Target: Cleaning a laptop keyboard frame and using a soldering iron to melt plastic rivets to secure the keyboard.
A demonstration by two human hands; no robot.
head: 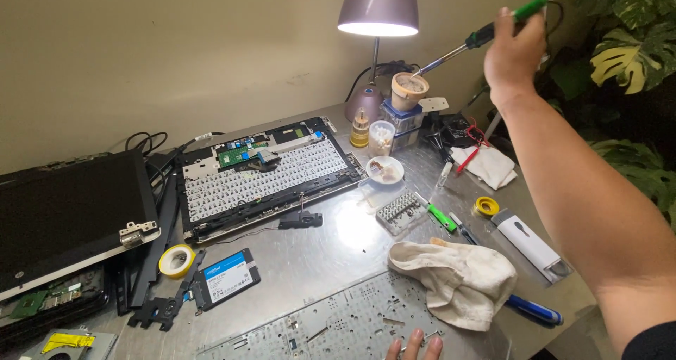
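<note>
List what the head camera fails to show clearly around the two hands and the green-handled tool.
- Left hand: cut off by the bottom edge; only fingertips show on the grey metal keyboard plate.
- Right hand: seen from the back, so its grip on the green-handled tool is hidden.
- Tool tip: blurred at the small tan pot; contact is unclear.
- Blue pen-like item: partly under the white cloth.

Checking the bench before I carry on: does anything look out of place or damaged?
A laptop lies in pieces: keyboard deck opened, detached screen at left. The right hand holds a soldering iron raised over a small pot; the left hand rests on a metal plate. Nothing looks spilled.
</note>
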